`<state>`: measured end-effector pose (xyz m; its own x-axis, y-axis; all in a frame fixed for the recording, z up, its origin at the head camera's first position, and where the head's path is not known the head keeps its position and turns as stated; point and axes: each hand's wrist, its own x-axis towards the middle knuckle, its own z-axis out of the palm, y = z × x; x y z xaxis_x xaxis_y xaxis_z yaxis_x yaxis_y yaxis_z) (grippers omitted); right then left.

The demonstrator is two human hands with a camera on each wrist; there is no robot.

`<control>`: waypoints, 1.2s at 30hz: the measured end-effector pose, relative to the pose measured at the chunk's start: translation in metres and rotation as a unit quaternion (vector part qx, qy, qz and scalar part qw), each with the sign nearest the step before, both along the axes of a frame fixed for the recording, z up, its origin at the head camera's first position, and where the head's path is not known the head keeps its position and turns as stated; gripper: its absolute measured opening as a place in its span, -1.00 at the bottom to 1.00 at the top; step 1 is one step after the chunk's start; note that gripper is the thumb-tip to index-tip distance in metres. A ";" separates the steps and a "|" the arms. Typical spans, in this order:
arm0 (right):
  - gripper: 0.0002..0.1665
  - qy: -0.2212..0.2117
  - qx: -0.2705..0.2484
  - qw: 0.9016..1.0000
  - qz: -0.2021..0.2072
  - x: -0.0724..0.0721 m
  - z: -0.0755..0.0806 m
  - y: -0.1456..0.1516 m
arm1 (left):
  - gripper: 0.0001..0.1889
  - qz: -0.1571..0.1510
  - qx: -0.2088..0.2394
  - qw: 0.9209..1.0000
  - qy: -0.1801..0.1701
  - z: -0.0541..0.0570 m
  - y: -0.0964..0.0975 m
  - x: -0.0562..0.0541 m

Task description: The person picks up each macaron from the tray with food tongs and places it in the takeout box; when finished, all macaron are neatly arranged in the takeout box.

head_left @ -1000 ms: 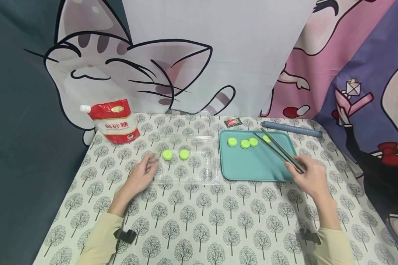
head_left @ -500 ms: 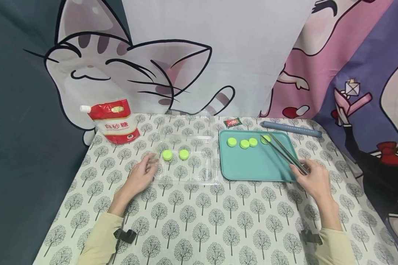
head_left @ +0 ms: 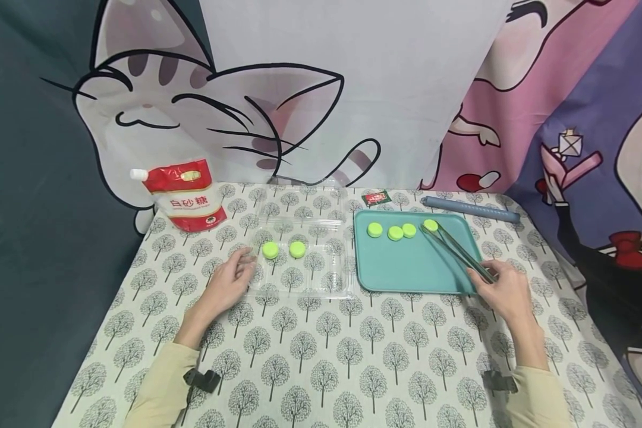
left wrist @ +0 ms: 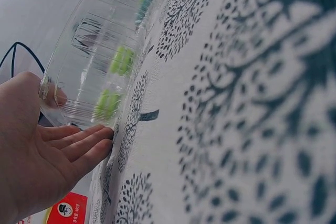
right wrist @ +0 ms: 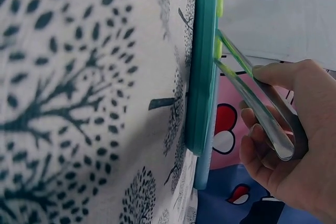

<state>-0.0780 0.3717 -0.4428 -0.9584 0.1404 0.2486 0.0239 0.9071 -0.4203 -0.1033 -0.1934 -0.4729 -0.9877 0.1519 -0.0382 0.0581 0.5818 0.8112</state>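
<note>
My right hand [head_left: 505,291] holds metal tongs [head_left: 464,255] near their bent end. Their tips stand on either side of a light-green macaron-like round [head_left: 430,225] at the back right of the teal tray [head_left: 396,273]. In the right wrist view the tongs [right wrist: 262,114] reach down to the tray's edge, thumb on one arm. My left hand [head_left: 230,279] rests at the left side of a clear plastic box [head_left: 321,291], lid folded back. In the left wrist view its fingers [left wrist: 86,148] look straight beside the box wall; the thumb tip shows through the plastic. Two green rounds [head_left: 296,249] lie in the box.
More green rounds [head_left: 395,233] lie along the tray's back. A red-and-white sugar pouch [head_left: 189,199] stands at the back left. A small red-green packet [head_left: 376,198] and a grey-blue bar [head_left: 471,208] lie behind the tray. Patterned cloth [head_left: 321,368] covers the table.
The tongs have moved a little right; their arms now stand around the rightmost green round instead of across it. My left hand and the box have not moved.
</note>
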 end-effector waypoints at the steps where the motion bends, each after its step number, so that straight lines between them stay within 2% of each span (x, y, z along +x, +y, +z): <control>1: -0.51 0.001 0.000 1.000 0.001 -0.001 -0.001 0.000 | -0.42 0.000 0.001 1.000 -0.001 0.000 0.000 0.000; 18: -0.56 0.026 -0.017 1.000 -0.004 0.003 -0.004 0.002 | -0.42 -0.004 0.001 1.000 0.003 0.001 0.001 0.000; 22: -0.56 0.034 -0.019 0.999 -0.002 0.005 0.004 -0.001 | -0.42 -0.005 0.001 1.000 0.001 0.000 0.000 0.000; 29: -0.62 0.089 -0.017 0.996 0.013 0.007 0.023 -0.015 | -0.42 -0.009 0.006 1.000 0.003 -0.001 -0.001 0.000; 36: -0.64 0.104 -0.031 0.992 0.060 0.011 0.044 -0.035 | -0.42 -0.010 0.008 1.000 0.004 -0.001 -0.001 -0.001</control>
<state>-0.0667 0.3370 -0.3984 -0.8981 0.0503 0.4370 -0.1748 0.8707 -0.4596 -0.1039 -0.1939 -0.4741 -0.9848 0.1718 -0.0270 0.0765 0.5670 0.8202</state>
